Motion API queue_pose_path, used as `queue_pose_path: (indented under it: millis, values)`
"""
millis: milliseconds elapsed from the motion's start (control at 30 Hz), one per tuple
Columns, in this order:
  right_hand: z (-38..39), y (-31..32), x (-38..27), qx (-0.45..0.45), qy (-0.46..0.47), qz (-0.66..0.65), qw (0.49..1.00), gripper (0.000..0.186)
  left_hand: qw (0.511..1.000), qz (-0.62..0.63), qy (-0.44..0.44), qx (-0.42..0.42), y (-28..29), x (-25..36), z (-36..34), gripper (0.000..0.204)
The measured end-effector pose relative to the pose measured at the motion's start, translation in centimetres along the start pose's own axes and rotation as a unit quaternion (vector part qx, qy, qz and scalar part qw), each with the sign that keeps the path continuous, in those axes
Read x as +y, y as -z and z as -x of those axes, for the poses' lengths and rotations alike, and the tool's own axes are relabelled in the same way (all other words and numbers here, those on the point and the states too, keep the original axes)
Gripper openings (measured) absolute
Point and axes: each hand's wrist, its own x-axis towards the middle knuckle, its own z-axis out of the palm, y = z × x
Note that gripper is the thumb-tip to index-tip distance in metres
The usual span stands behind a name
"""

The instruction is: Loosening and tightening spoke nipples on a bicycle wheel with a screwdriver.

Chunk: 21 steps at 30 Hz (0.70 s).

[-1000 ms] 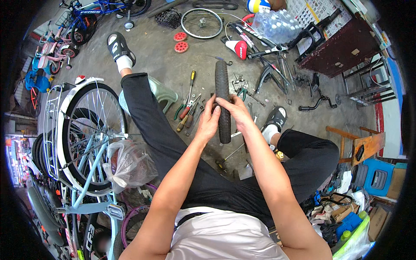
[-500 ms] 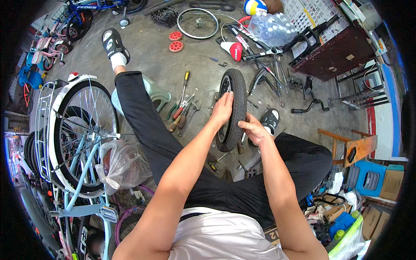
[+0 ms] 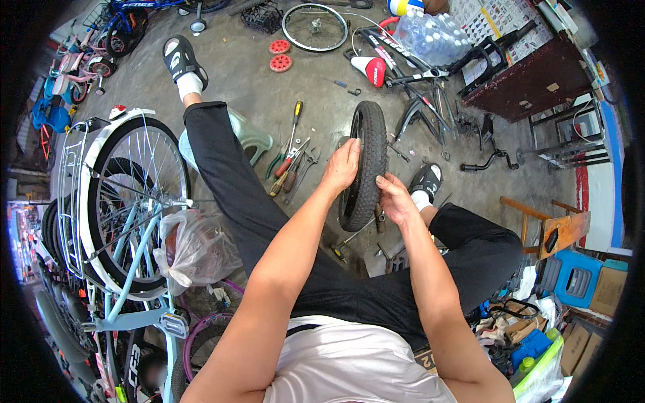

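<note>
A small bicycle wheel [image 3: 374, 151] with a black knobbly tyre stands upright between my legs, seen nearly edge-on. My left hand [image 3: 342, 166] grips its left side, fingertips over the rim and tyre edge. On the right side my right hand [image 3: 396, 200] holds the tyre, thumb on the tread; its other fingers are partly hidden. Left of the wheel, on the floor, lie a yellow-handled screwdriver [image 3: 296, 117], a red-handled screwdriver [image 3: 284, 165] and an adjustable wrench [image 3: 304, 171]. Another tool with a yellow handle [image 3: 337, 252] rests below the wheel.
A light blue bicycle [image 3: 129, 269] with a white rear mudguard stands at left beside a plastic bag [image 3: 191, 248]. Ahead lie a bare wheel rim [image 3: 287, 27], two red discs [image 3: 281, 63] and a bike frame [image 3: 420, 111]. A wooden stool [image 3: 564, 232] is at right.
The wheel has turned slightly and now shows more of its tread. Both hands keep their hold on it. The whole view has shifted a little, moving the surroundings slightly to the right.
</note>
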Motion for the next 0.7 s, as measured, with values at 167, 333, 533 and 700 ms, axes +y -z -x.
queue_pose_path:
  millis: [167,333,533,700]
  values:
    - [-0.4,0.6,0.3,-0.004,-0.058,-0.074,0.996,0.045,1.000,-0.007,0.016,-0.005,-0.9,-0.4,0.4,0.056]
    - [-0.4,1.6,0.4,0.020,-0.042,-0.081,0.996,0.062,1.000,-0.030,0.005,-0.006,-1.4,0.9,2.2,0.047]
    - [-2.8,-0.5,-6.8,0.099,-0.073,-0.056,0.991,0.081,0.992,-0.090,-0.006,-0.089,-2.0,1.8,8.4,0.037]
    - [-5.3,3.6,-7.2,0.093,-0.078,-0.064,0.991,0.062,0.981,-0.070,-0.120,-0.135,-3.9,1.7,12.4,0.034]
